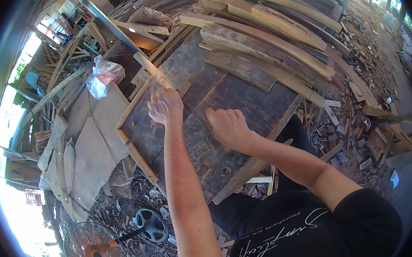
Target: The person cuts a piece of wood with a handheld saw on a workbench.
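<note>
My left hand (165,105) is closed over the dark worktable (199,93), its fingers curled round the lower end of a pale wooden strip (150,68) that points away to the upper left. A small brown wood piece (184,87) lies right beside that hand. To the right and a little nearer, my right hand (228,127) is curled into a fist above the tabletop, thumb side toward the left hand. Whatever its fingers may hold is hidden from this view.
Long wooden boards (267,48) lie stacked along the table's far right side. A plastic bag (103,77) hangs at the left, near large plywood sheets (93,150). A fan (96,253) stands at lower left. Wood scraps (340,133) cover the ground, and a metal pole (108,25) slants in.
</note>
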`<state>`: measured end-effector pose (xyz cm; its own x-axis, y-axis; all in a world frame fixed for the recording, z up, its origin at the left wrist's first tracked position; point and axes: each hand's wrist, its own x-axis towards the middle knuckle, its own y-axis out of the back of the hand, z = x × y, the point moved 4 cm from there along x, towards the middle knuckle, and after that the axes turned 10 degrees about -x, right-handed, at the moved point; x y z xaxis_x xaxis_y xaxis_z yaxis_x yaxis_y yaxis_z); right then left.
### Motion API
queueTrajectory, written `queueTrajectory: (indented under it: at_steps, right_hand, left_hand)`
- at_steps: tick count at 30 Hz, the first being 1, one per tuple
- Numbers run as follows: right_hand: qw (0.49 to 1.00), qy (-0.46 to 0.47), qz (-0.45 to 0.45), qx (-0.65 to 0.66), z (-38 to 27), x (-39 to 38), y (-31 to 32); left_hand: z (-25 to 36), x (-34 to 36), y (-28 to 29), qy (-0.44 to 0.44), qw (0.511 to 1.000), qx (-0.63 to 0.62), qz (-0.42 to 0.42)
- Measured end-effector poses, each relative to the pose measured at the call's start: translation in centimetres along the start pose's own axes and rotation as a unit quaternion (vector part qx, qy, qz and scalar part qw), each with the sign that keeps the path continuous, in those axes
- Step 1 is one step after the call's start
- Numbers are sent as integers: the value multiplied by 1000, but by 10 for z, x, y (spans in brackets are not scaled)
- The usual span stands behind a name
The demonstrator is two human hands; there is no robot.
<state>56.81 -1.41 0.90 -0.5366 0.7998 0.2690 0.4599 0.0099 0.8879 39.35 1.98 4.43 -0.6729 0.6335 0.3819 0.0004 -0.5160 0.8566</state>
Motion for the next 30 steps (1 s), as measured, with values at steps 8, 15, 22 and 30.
queueTrajectory:
  at_steps: [8,15,22,30]
  right_hand:
    - [994,42,94,43,-8,58,-10]
    - [999,3,37,26,7,-4,-1]
    - [995,27,87,47,-10,57,-16]
    - [997,-22,68,42,-7,32,-1]
  left_hand:
    - [4,-3,-3,-43,999,-13,16]
    - [6,-4,-3,-60,998,-4,32]
    - [-1,-1,-4,-48,998,-2,29]
    - [11,-11,-4,-61,998,-1,5]
